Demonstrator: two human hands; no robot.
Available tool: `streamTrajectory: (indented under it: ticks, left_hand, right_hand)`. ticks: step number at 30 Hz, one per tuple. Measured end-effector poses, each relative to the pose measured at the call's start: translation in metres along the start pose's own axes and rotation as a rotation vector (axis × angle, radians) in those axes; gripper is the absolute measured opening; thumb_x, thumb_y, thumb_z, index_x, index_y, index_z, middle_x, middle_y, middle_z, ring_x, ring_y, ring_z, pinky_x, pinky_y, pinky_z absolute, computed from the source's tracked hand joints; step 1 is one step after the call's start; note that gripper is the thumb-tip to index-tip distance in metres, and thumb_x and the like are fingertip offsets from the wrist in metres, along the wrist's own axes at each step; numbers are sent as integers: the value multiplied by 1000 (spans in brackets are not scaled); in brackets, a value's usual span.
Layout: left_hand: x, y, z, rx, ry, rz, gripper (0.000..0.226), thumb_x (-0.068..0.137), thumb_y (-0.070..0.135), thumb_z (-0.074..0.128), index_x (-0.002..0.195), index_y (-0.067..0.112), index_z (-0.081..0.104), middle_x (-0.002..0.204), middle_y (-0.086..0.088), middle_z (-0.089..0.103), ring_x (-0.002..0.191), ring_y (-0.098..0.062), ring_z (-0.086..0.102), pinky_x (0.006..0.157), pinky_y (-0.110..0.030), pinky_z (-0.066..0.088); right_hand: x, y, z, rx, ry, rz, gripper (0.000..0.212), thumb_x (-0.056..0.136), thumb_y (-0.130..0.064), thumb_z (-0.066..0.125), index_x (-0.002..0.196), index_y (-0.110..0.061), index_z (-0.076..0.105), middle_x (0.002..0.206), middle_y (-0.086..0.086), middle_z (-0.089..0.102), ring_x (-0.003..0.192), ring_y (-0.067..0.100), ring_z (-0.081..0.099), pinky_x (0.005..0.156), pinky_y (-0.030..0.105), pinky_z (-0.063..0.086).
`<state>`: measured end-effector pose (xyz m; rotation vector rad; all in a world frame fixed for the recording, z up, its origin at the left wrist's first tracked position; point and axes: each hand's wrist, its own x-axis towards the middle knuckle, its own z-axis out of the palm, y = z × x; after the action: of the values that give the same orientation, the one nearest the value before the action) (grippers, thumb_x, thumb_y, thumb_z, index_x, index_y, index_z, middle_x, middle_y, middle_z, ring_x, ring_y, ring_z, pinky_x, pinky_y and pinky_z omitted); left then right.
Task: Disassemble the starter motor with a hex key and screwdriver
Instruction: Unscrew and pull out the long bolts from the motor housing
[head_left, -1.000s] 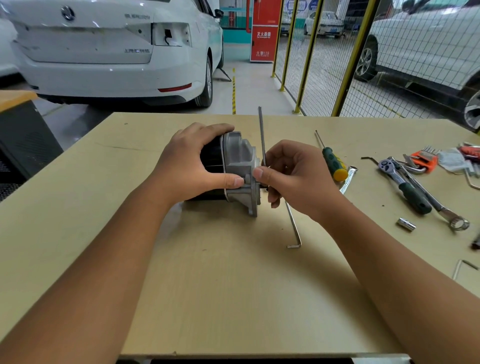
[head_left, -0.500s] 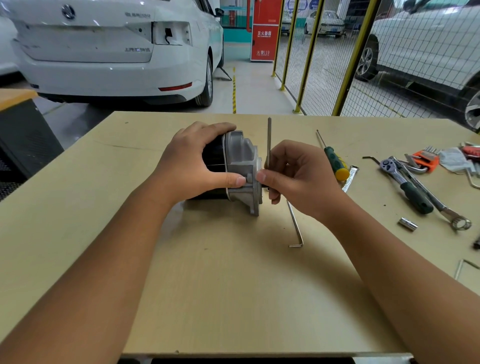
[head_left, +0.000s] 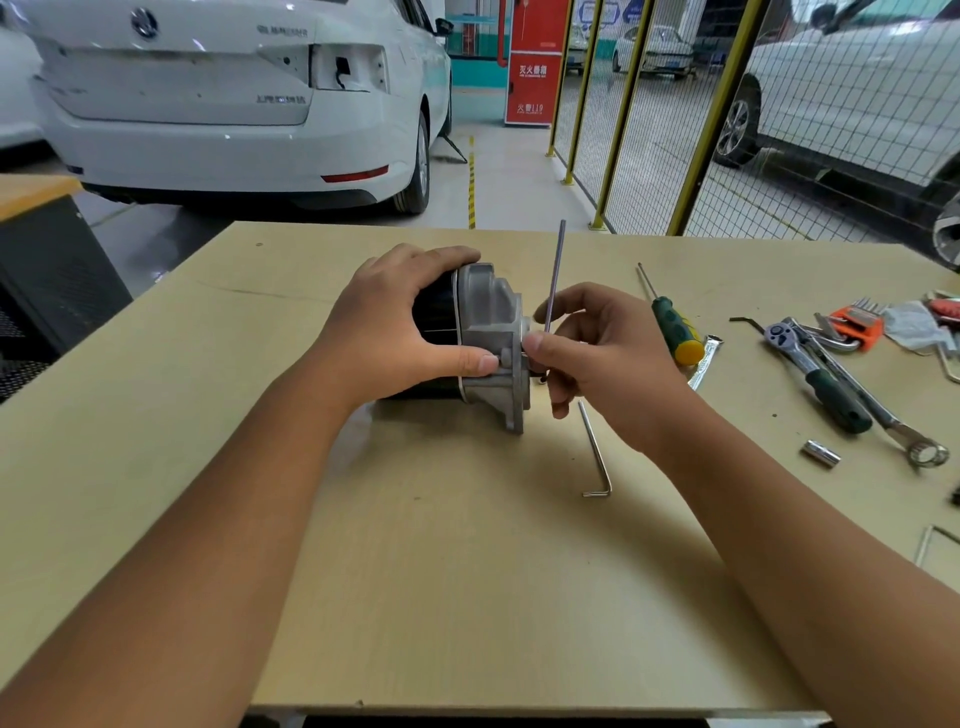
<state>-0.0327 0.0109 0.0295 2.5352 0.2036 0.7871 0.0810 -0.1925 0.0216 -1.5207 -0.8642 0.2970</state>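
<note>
The starter motor (head_left: 491, 332), black body with a grey cast end housing, lies on its side in the middle of the wooden table (head_left: 467, 571). My left hand (head_left: 395, 327) grips its black body, thumb pressed against the housing. My right hand (head_left: 597, 358) pinches a thin hex key (head_left: 555, 275) at the housing's right face; its long arm stands nearly upright. A second hex key (head_left: 595, 457) lies on the table below my right hand. A green-handled screwdriver (head_left: 670, 322) lies just right of my right hand.
To the right lie a ratchet wrench (head_left: 815, 374), a combination spanner (head_left: 893, 426), a small socket (head_left: 821, 453), an orange hex key set (head_left: 854, 325) and another hex key (head_left: 935, 540). A white car and a yellow mesh fence stand beyond the table's far edge.
The upright arm of the hex key in my right hand has swung rightward, from leaning left to leaning slightly right. My left hand and the motor stayed in place.
</note>
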Motion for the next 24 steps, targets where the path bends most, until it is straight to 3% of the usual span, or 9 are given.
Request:
streamTrajectory:
  ticks: [10, 16, 20, 24]
  left_hand:
    - [0, 2, 0, -4, 1, -5, 99, 54, 74, 79, 144, 42, 54, 127, 9, 59, 119, -18, 55, 103, -46, 49]
    - [0, 2, 0, -12, -3, -16, 99, 54, 75, 78, 144, 44, 54, 127, 10, 58, 119, -19, 55, 103, -48, 49]
    - [-1, 3, 0, -18, 0, -17, 99, 53, 75, 78, 143, 44, 54, 126, 10, 59, 119, -18, 55, 103, -47, 49]
    - [-1, 3, -1, -21, -2, -23, 100, 52, 75, 77, 143, 45, 54, 126, 10, 58, 119, -18, 55, 104, -47, 48]
  right_hand:
    - [3, -3, -6, -38, -89, 3, 25, 86, -6, 78, 106, -10, 64, 65, 20, 62, 46, 25, 59, 48, 38, 55]
    - [2, -2, -8, -159, -92, -89, 16, 85, -6, 80, 86, -7, 64, 63, 19, 65, 45, 26, 60, 44, 39, 56]
    - [2, -4, -8, -215, -81, -174, 28, 81, 0, 81, 70, -12, 59, 65, 25, 62, 45, 30, 60, 43, 45, 56]
    - [3, -6, -12, -355, -134, -234, 16, 78, 4, 82, 73, 1, 67, 70, 20, 66, 53, 31, 65, 50, 50, 57]
